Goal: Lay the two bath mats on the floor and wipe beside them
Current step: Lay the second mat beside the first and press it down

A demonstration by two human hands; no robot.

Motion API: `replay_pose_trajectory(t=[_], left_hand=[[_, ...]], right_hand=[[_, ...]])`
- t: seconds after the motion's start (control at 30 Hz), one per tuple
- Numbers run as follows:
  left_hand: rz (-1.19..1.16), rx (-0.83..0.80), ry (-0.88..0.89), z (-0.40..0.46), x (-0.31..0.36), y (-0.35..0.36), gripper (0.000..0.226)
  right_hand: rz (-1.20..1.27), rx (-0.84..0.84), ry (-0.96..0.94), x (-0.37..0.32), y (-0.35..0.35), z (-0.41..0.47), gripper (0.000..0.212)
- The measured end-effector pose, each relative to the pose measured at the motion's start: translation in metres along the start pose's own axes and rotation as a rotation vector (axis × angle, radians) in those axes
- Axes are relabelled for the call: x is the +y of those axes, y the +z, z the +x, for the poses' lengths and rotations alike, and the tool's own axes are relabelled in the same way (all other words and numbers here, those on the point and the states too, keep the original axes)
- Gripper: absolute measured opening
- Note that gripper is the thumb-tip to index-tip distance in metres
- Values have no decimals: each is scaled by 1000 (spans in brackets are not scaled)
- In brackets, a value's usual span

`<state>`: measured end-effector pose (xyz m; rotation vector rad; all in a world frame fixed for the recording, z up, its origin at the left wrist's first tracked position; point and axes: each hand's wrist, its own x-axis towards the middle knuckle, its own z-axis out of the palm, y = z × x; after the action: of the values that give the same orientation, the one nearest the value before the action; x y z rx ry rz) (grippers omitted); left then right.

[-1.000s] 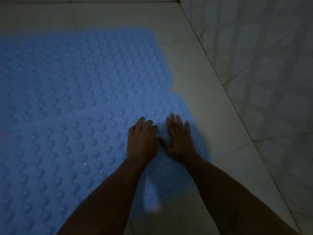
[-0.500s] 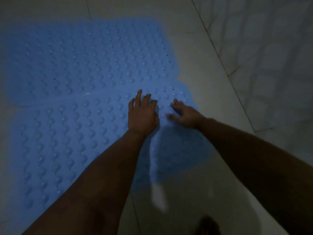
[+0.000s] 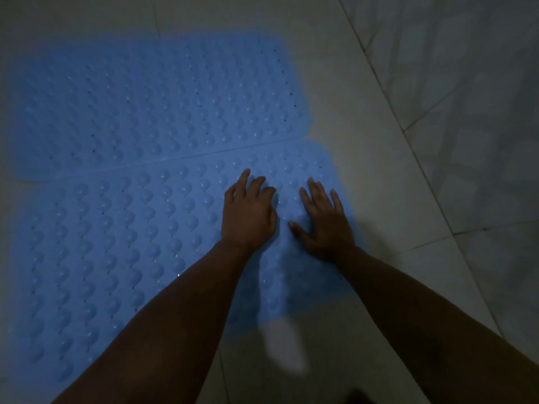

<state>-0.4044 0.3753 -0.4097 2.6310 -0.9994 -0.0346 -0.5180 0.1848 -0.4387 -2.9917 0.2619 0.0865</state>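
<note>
Pressing flat with fingers spread, your left hand and right hand rest on the near blue studded rubber bath mat, its twin bath mat lying on the tiled floor just beyond your fingertips.

The near bath mat runs off the left edge and partly under both forearms, so its near-right corner is hidden. The far bath mat blurs away at its left end in the dim light. A dark shape at the bottom edge is cut off; I can't tell what it is. Wall tiles are smeared.
</note>
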Motion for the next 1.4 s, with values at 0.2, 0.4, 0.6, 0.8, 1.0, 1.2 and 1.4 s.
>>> replay_pose_trajectory(t=[0.2,0.4,0.6,0.8,1.0,1.2,1.4], left_hand=[[-13,36,6,8,-2,8,46],[-11,1,10,1,5,-16,48],[-26,18,26,-14,18,-24,45],[-21,24,41,-23,14,-1,45],[-33,38,39,-23,12,10,44],[-32,22,23,-31,24,-2,49],[-77,-148,43,-39,74,28,62]], right_hand=[[2,2,-29,6,5,1,94],[391,-329,78,19,-40,21,90],[158,-69,-20,9,-20,-32,79],[36,34,-39,6,-2,-48,85],[87,36,-29,9,2,-49,84],[272,-140,50,9,-17,-38,79],[326,53,111,24,-75,11,30]])
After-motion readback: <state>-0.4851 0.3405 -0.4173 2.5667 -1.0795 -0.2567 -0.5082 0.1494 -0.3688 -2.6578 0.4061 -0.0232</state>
